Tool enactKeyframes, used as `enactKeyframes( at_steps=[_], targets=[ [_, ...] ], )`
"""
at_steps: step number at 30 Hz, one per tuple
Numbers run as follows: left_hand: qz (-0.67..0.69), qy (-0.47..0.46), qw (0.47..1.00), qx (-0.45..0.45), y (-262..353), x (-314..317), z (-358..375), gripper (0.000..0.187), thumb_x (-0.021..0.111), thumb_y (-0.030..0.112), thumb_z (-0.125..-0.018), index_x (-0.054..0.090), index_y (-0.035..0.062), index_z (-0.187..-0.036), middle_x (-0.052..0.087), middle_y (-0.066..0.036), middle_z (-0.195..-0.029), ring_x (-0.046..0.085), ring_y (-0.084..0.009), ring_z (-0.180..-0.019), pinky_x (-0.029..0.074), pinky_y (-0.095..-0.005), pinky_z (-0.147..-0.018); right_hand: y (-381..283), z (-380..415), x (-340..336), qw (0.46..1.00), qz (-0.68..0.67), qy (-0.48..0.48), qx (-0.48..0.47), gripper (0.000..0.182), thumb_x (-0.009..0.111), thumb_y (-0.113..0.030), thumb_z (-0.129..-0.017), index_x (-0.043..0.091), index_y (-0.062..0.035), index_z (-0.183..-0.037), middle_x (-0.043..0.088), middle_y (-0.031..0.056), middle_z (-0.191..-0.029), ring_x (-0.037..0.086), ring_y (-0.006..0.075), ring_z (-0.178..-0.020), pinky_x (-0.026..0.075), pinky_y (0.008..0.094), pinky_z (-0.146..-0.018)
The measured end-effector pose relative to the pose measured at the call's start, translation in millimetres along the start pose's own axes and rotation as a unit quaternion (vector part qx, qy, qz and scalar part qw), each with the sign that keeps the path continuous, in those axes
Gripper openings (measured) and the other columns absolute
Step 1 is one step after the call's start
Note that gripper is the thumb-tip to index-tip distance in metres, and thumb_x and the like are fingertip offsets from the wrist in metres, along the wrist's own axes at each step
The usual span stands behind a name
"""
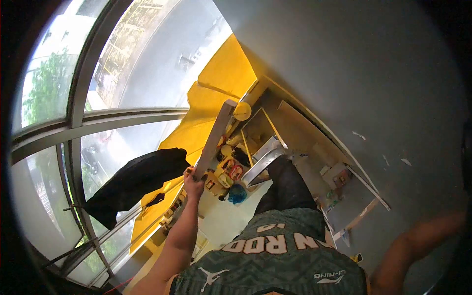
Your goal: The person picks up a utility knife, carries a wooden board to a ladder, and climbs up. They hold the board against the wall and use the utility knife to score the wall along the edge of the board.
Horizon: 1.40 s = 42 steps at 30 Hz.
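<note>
My left hand (pixel 193 184) is closed around the lower end of a long, flat greyish board (pixel 215 139). The board slants up to the right, its upper end beside a round yellow object (pixel 242 111). Yellow sheeting (pixel 216 73) lies behind the board. My right arm reaches out to the right toward the grey wall, and its hand is lost in the dark edge of the view. Below me, a metal ladder top (pixel 265 164) stands against my dark-trousered legs.
Large windows (pixel 130 118) fill the left side, with a black cloth (pixel 137 182) hanging before them. Several packages and a blue bag (pixel 237 194) sit on the floor below. A grey wall (pixel 373 88) rises at the right, near a cardboard box (pixel 337 175) and a wooden frame (pixel 361 215).
</note>
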<state>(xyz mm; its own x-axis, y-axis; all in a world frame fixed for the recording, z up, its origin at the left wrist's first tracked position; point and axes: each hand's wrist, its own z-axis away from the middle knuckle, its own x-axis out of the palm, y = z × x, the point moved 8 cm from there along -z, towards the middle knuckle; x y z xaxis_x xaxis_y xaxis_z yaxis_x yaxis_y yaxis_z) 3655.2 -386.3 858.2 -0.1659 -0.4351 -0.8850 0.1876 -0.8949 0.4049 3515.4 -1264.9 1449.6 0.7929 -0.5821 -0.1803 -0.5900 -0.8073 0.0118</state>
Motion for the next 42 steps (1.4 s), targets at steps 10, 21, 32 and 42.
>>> enactKeyframes(
  at_steps=[10,21,32,42],
  targets=[
    [0.092,-0.041,0.995,0.009,111,-95,49,0.051,0.087,0.019,-0.074,0.067,0.0046,-0.119,0.061,-0.014,-0.126,0.058,-0.0328,-0.118,0.048,-0.0405,-0.100,-2,21,5,0.949,0.227,0.106,-0.193,0.049,0.034,-0.033,-0.111,0.059,0.0037,-0.130,0.054,0.0273,-0.138,0.053,0.0431,-0.122,0.040,0.0569,-0.100],
    [-0.017,0.069,0.994,0.087,162,-194,73,0.043,0.085,0.012,-0.071,0.069,0.0057,-0.110,0.062,-0.012,-0.124,0.058,-0.0310,-0.117,0.048,-0.0406,-0.098,-23,-4,-9,0.999,0.009,-0.002,0.037,0.039,0.034,-0.025,-0.111,0.061,0.0026,-0.119,0.061,0.0225,-0.115,0.058,0.0375,-0.097,0.044,0.0495,-0.086],
    [-0.005,0.043,0.979,0.199,180,-182,73,0.044,0.086,0.014,-0.071,0.067,0.0043,-0.110,0.065,-0.013,-0.118,0.060,-0.0325,-0.111,0.050,-0.0420,-0.096,-26,0,-7,0.994,-0.102,-0.022,0.030,0.036,0.040,-0.029,-0.111,0.061,-0.0001,-0.112,0.060,0.0171,-0.099,0.057,0.0308,-0.085,0.044,0.0433,-0.081],
    [-0.017,-0.022,0.961,0.275,251,-178,24,0.031,0.082,0.016,-0.078,0.065,0.0036,-0.101,0.059,-0.011,-0.109,0.060,-0.0268,-0.103,0.050,-0.0378,-0.087,-11,3,0,0.988,-0.140,0.054,-0.026,0.032,0.055,-0.031,-0.103,0.065,-0.0018,-0.111,0.066,0.0146,-0.097,0.064,0.0292,-0.087,0.049,0.0415,-0.082]
  ],
)
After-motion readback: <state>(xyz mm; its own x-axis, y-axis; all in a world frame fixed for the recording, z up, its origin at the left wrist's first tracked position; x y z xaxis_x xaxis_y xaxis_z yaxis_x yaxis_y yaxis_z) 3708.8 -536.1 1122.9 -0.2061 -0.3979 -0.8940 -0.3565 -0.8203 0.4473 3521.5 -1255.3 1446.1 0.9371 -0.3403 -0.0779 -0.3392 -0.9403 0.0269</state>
